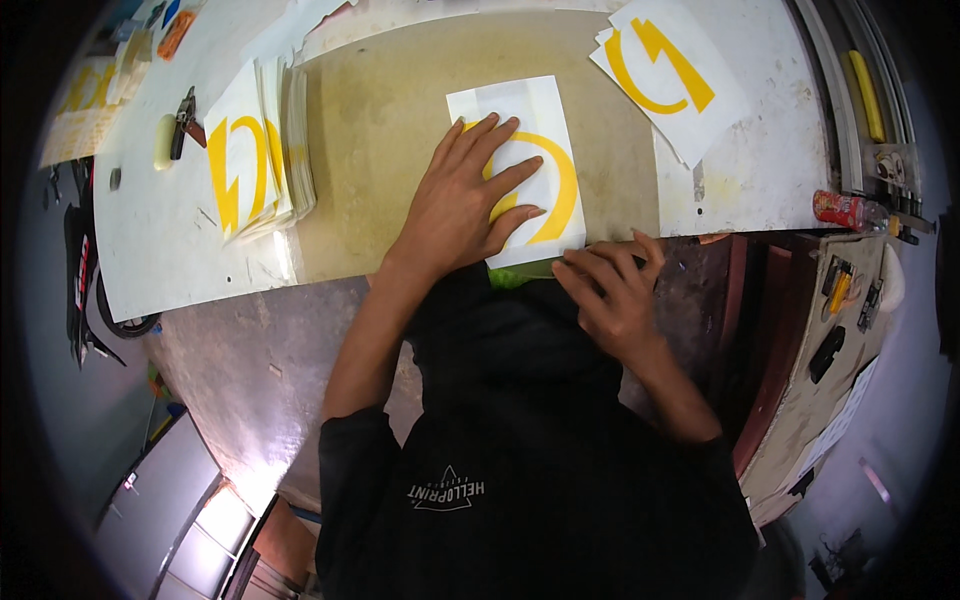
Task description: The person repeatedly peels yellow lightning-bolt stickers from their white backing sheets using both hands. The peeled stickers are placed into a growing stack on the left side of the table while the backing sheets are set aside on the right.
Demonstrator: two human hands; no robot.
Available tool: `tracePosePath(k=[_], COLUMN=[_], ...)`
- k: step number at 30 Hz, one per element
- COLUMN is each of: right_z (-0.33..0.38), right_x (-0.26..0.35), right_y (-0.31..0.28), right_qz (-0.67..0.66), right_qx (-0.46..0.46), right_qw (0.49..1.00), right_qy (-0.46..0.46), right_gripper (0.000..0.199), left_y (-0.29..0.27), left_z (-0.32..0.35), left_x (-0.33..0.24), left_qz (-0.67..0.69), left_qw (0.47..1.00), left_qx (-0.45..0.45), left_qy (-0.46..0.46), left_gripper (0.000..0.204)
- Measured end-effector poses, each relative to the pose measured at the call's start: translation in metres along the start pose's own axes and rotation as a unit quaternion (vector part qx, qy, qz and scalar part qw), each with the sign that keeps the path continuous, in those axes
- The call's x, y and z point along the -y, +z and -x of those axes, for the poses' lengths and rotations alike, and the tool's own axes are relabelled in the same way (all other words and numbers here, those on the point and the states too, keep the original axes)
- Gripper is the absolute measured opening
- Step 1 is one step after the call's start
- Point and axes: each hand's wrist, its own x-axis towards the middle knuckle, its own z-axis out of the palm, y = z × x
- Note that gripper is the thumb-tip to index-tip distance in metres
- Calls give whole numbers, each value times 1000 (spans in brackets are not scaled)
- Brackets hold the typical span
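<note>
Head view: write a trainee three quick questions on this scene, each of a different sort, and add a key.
1. True or false: the left hand rests on a white sheet with a yellow shape.
2. Where is the thick pile of sheets? A) on the floor; B) left of the left hand; C) under the right hand.
3. Fill in: the bottle at the right of the table has a ____ label.

Key: 1 true; 2 B; 3 red.
</note>
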Motion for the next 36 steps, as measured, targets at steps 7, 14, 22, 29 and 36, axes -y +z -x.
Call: tracePosePath(k=[7,14,22,29,36], right_z=[-50,-32,-12,-34,-60], right_x=[-21,-37,-79,-68,-98], right_y=[1,9,-13,-12,-9], right_qz=[-56,-94,92,72,79], right_qx=[41,17,-49,-135,-134], right_qw=[997,994,977,967,975], right_qy=[-20,58,187,203,159], right_gripper=[43,53,49,38,35], left_y=[-7,-21,2,-32,-149], left_z=[5,10,27,24,63], left_x=[12,8,-23,-16,36], left_qz=[65,54,66,468,57], left_qw=[998,995,997,799,897], left_qx=[20,86,13,-233,-431], left_qy=[-6,-1,31,-297,-80], left_gripper=[56,91,59,7,10])
